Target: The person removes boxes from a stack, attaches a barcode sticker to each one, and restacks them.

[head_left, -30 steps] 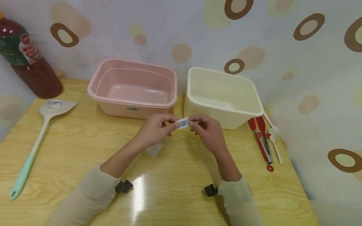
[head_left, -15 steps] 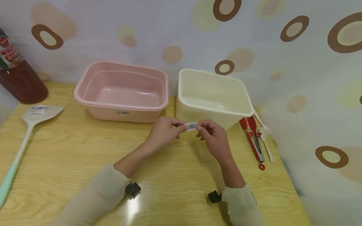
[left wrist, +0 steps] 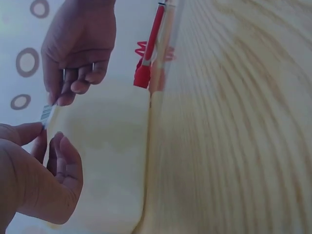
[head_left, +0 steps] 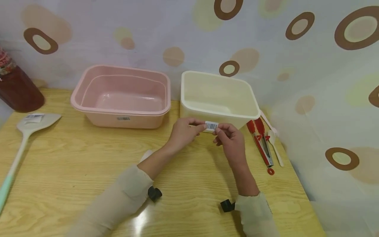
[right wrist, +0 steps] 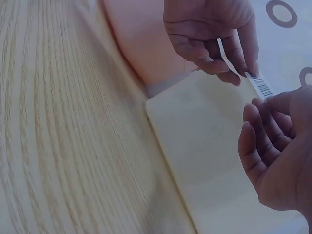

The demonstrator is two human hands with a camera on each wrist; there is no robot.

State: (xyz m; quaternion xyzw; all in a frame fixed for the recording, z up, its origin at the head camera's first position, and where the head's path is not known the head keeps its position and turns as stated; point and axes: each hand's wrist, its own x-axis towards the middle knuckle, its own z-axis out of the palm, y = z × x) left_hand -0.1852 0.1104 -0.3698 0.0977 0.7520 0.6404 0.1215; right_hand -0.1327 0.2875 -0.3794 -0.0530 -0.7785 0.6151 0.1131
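A small white barcode sticker is stretched between both hands in front of the cream bin. My left hand pinches its left end between thumb and forefinger. The right end is pinched by my right hand in the same way. In the right wrist view the printed face of the barcode sticker shows dark bars, with the other fingers curled loosely below. To the left stands a pink basin bearing its own barcode label.
On the left lie a spatula with a paper piece on its blade and a bottle of red liquid. Red tongs, a spoon and a fork lie right of the bin. White paper shows behind the left forearm.
Both hands have moved right with the sticker, from between the two containers to the front of the cream bin. The head view has shifted to the right.
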